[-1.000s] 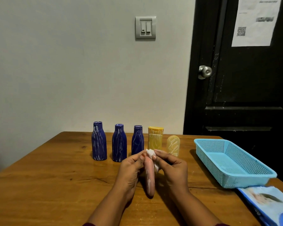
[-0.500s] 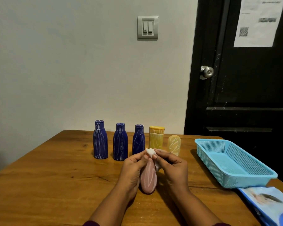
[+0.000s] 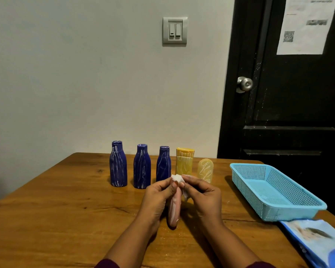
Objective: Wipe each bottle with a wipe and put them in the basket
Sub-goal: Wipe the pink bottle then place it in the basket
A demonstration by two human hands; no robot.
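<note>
Pink bottle (image 3: 174, 209): between our hands, above mid-table; we judge it light, stiff and slippery.
Left hand (image 3: 159, 196): we grip its upper body.
Right hand (image 3: 203, 194): we pinch the wipe (image 3: 177, 177) on its top.
Best hold: mid-body.

Grey wall (image 3: 85, 74), black door (image 3: 288, 113), wooden table (image 3: 56, 209).

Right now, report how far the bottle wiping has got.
Done: nothing yet; no bottle lies in the blue basket. In hand: the left hand holds the pink bottle, streaked white, while the right hand pinches the wipe at its top. Left: five streaked bottles stand in a row behind the hands, three blue bottles, a yellow bottle and a pale bottle, all to wipe and basket.
</note>
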